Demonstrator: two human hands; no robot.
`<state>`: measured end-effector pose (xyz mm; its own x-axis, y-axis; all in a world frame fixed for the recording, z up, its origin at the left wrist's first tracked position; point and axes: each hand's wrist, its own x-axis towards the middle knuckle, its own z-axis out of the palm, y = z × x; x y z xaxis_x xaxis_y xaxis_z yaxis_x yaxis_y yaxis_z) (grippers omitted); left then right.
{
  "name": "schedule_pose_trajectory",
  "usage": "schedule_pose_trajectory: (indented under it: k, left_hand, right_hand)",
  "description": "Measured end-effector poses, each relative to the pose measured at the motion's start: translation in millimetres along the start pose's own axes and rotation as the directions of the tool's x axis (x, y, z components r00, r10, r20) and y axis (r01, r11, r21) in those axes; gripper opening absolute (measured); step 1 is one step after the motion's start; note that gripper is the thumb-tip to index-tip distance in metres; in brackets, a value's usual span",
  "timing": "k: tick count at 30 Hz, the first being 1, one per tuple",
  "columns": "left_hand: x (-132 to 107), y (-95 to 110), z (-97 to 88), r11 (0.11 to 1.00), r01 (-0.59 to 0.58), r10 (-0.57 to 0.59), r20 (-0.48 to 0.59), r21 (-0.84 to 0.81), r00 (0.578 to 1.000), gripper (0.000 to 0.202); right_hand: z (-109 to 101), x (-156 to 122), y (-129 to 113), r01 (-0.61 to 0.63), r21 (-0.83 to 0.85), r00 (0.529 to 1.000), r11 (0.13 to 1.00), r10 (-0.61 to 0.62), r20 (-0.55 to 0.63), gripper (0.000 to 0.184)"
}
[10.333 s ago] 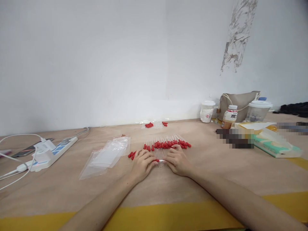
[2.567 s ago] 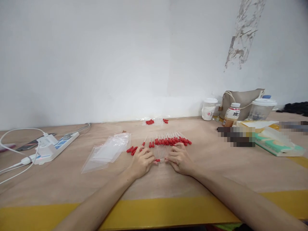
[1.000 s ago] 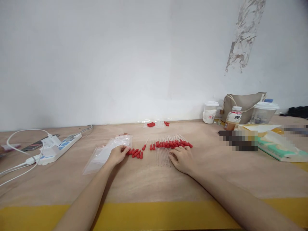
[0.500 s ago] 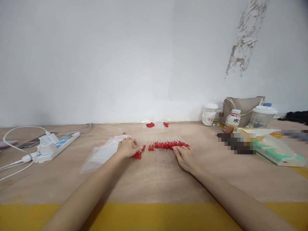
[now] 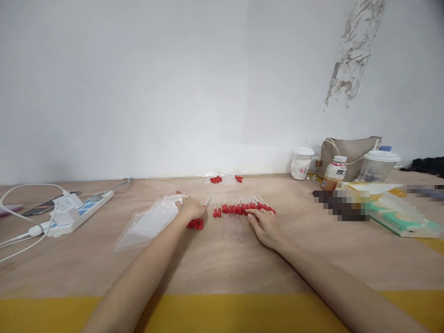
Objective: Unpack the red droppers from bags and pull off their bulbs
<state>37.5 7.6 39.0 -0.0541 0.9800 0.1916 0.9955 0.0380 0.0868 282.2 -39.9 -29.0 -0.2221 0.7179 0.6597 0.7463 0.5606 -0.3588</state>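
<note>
Neatly rowed clear droppers (image 5: 238, 210), red bulbs, perhaps glass, left hand (image 5: 190, 209) grip unclear, right hand (image 5: 265, 225) spread flat.

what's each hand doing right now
Left hand: curled over the loose red caps; grip cannot be told.
Right hand: open, fingertips on the dropper row.

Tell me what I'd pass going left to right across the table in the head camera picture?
Power strip → clear bags → left hand → row of red-capped droppers → white cup → brown bottle → big lidded cup.
</note>
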Motion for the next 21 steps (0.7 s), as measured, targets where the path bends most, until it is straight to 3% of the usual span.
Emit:
schedule_pose_trajectory:
  k: [3,6,8,11,16,21]
  left_hand:
    - [-24.1,-3.4,-1.2,0.99,-0.143,0.14,-0.179,-0.004,0.974,0.024]
    - [-51.3,-6.6,11.8,0.893,-0.45,0.411,-0.385,-0.012,0.826,0.018]
    - [-64.4,-6.5,24.7,0.827,-0.562,0.507,-0.438,0.006,0.742,0.02]
    - [-72.8,-2.1,38.8,0.755,-0.655,0.584,-0.472,0.018,0.66,0.02]
    - [-73.4,6.8,40.3,0.687,-0.727,0.631,-0.512,0.018,0.583,0.018]
    - [-74.6,6.9,39.1,0.669,-0.743,0.638,-0.527,0.017,0.562,0.016]
  right_hand:
    - [-1.1,0.2,-0.5,0.072,-0.016,0.99,0.997,-0.073,-0.12,0.028]
    - [-2.6,-0.8,-5.3,0.153,-0.081,0.964,0.985,-0.167,-0.206,0.044]
    - [-3.8,-1.9,-10.1,0.227,-0.128,0.954,0.965,-0.247,-0.168,0.054]
    - [-4.6,-3.7,-16.7,0.339,-0.149,0.938,0.929,-0.346,-0.023,0.047]
    - [0.3,-5.4,-21.0,0.37,-0.127,0.929,0.92,-0.367,0.047,0.026]
    - [4.3,-5.2,-23.1,0.405,-0.12,0.914,0.906,-0.4,0.065,0.023]
